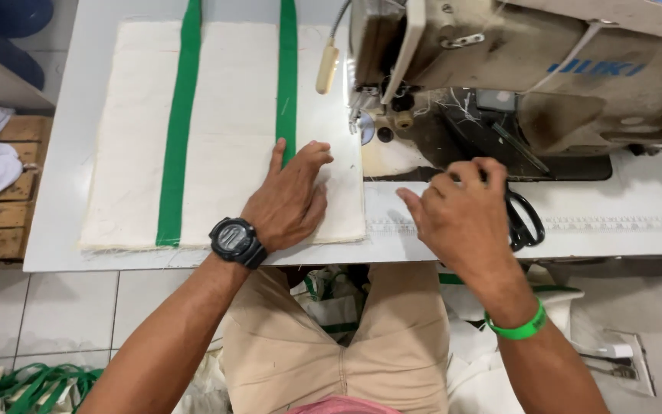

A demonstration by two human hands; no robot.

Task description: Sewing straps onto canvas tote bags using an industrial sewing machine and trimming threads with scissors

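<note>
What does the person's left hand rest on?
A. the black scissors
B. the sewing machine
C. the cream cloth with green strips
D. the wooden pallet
C: the left hand lies flat on the cream cloth, beside one green strip.

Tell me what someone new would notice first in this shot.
The cream fabric panel with two green straps lies on the white table, the left hand pressing flat on its near right corner. To the right stands a worn sewing machine, and the right hand reaches at black scissors before it.
</note>
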